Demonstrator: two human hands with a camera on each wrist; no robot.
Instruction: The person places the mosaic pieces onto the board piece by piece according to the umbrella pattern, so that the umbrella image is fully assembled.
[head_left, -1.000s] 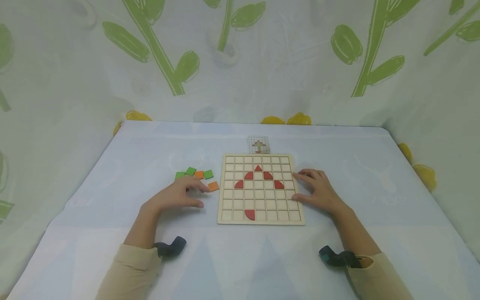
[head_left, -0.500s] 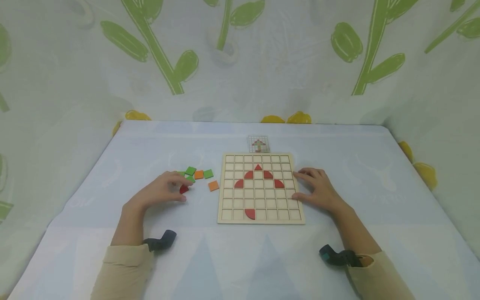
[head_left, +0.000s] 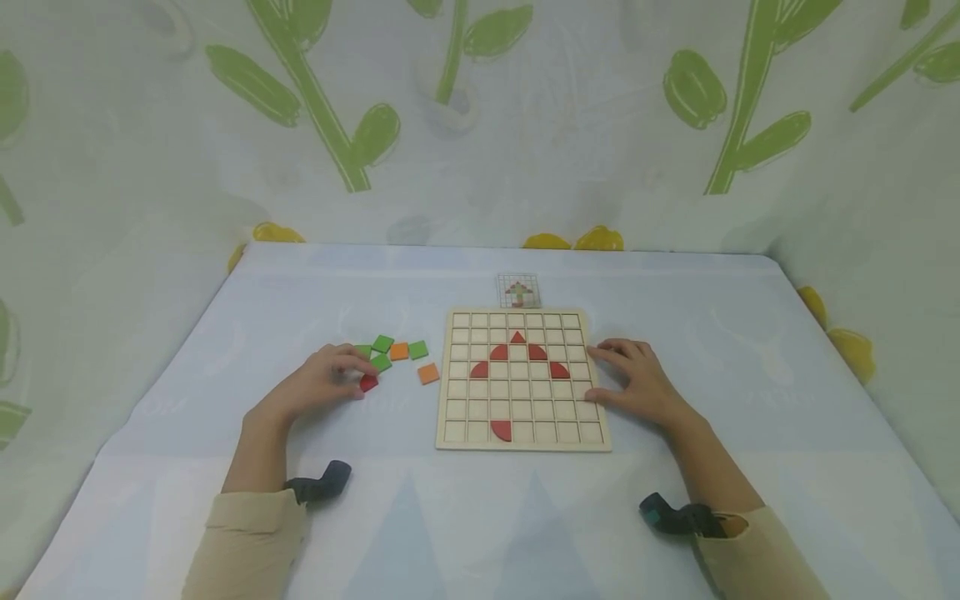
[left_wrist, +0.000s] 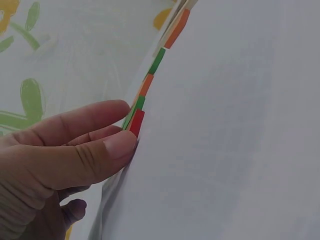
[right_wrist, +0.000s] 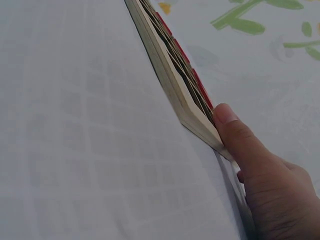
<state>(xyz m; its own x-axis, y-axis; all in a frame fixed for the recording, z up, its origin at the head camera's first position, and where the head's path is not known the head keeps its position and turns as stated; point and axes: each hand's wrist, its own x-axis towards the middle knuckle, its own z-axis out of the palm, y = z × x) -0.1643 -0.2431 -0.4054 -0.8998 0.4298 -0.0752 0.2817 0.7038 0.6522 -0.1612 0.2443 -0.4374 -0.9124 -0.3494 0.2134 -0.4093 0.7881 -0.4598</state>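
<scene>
My left hand is at the left of the wooden grid board, thumb and fingertips pinching a small red tile. In the left wrist view the thumb lies against the red tile's near side, the fingers beyond it; its full shape is hidden. My right hand rests its thumb and fingertips against the board's right edge, fingers relaxed. Red pieces sit in the board: a triangle, several quarter-circles such as the one near the front.
Around the left hand lie several loose square tiles, green and orange, with another orange tile nearer the board. A small pattern card lies behind the board. The table extends in front.
My left hand has drawn back leftward from beside the nearer orange tile, uncovering a green tile and the red tile. Its thumb and fingers have since closed on the red tile. My right hand stays put.
</scene>
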